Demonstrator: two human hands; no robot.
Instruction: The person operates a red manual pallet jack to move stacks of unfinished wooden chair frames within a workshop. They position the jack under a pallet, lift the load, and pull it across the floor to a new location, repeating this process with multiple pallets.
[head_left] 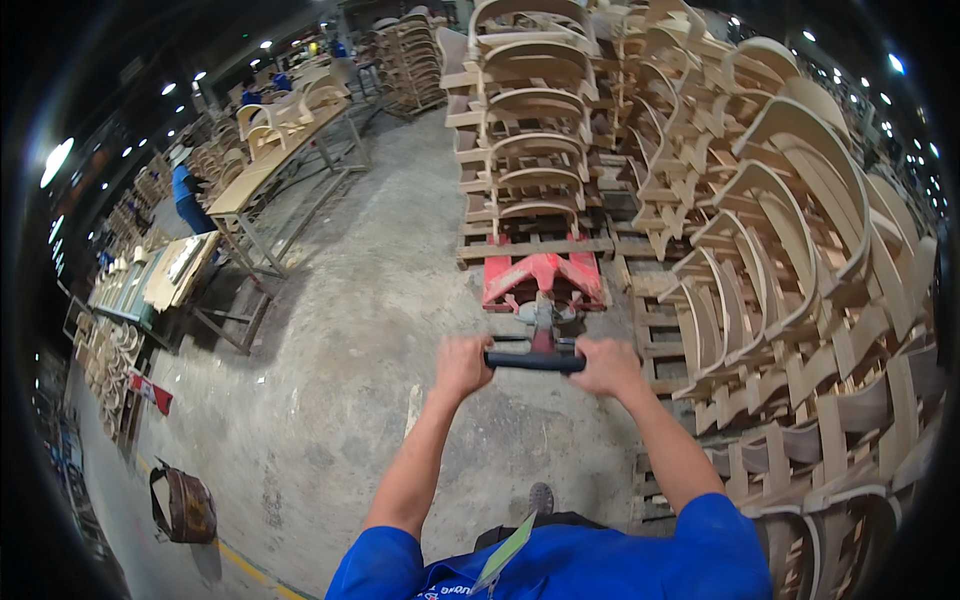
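Both my arms reach forward to the black handle bar [535, 361] of a red pallet jack [545, 275]. My left hand [464, 366] wraps round the bar's left end, and my right hand [606, 367] grips its right end. The jack's forks run under a wooden pallet [537, 248], where their far part is hidden. On that pallet stands a tall stack of pale curved wooden chair frames [535, 145].
More chair frames [790, 230] are stacked on pallets close along my right. At left stand a long workbench [270, 160] with chair parts and a person in blue [186, 190]. A rusty drum [183, 505] sits on the concrete floor [340, 340] by a yellow line.
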